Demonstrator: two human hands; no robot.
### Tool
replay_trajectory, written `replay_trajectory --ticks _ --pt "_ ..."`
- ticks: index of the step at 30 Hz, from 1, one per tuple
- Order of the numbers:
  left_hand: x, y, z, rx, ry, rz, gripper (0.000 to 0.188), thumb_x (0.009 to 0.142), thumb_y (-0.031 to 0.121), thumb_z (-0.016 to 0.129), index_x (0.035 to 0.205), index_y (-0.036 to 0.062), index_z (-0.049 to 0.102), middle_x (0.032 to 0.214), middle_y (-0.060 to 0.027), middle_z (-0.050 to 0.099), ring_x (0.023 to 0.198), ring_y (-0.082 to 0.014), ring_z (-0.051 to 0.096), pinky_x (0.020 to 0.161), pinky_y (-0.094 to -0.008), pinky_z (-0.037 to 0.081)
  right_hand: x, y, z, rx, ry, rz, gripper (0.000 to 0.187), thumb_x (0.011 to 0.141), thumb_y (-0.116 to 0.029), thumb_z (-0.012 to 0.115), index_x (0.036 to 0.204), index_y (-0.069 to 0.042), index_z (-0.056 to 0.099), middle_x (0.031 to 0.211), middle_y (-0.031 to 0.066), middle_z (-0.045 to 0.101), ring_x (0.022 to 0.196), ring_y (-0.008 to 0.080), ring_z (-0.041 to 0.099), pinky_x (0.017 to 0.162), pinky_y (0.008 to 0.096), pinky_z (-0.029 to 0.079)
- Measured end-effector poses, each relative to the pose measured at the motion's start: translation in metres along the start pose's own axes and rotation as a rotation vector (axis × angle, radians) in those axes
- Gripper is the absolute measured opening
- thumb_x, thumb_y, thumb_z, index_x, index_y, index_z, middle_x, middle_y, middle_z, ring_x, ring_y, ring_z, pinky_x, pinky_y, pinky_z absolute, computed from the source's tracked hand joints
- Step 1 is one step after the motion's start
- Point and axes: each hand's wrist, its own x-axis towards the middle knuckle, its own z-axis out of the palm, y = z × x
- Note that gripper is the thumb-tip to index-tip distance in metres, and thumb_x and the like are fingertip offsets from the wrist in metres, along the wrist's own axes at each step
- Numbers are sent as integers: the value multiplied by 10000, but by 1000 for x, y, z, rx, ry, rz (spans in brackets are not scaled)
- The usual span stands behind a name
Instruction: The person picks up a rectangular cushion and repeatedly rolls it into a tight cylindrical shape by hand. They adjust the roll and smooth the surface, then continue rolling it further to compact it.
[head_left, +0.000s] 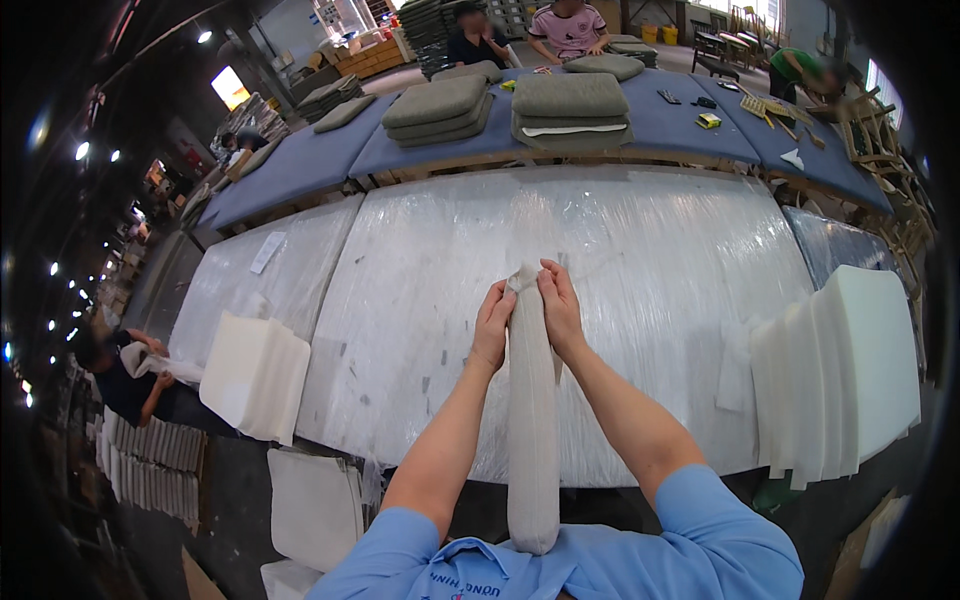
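Observation:
A light grey fabric-covered cushion (533, 430), seen edge-on, runs from my chest out over the table. My left hand (494, 320) grips the left side of its far end. On the opposite side, my right hand (562, 308) holds the same end, fingertips at the top corner. Loose cloth (522, 277) bunches up between the two hands. Whether a zip or open seam is there cannot be made out. Beneath them lies a worktable (430, 270) covered in clear plastic film.
White foam pads (880, 350) stand stacked at the right, more foam pads (255, 370) at the left. Grey-green cushions (570, 95) are piled on a blue table (690, 120) beyond. A co-worker (125, 370) handles cloth at the left; others are at the back.

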Motion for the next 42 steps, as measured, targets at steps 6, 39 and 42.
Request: replay_trajectory --ticks 6,39,42 --pt "15 13 19 16 -101 -87 371 1044 314 580 1316 60 591 1126 -10 648 1017 -96 594 907 -275 496 5 -10 -18 -70 -31 31 453 1121 -309 498 1474 -25 506 1318 99 632 1201 170 571 1055 299 438" --pt "39 27 8 87 122 -262 274 919 294 646 865 32 708 824 -70 691 698 -163 637 628 -330 503 -57 -66 23 -422 -317 97 1150 717 -60 639 1657 31 -17 1721 293 82 1619 403 43 1298 436 132" --pt "49 26 22 41 178 -217 272 910 280 645 799 34 682 777 -62 667 649 -159 603 586 -345 484 -25 -68 15 -386 -308 150 1132 747 -93 667 1665 12 13 1710 296 148 1607 395 134 1284 423 198"
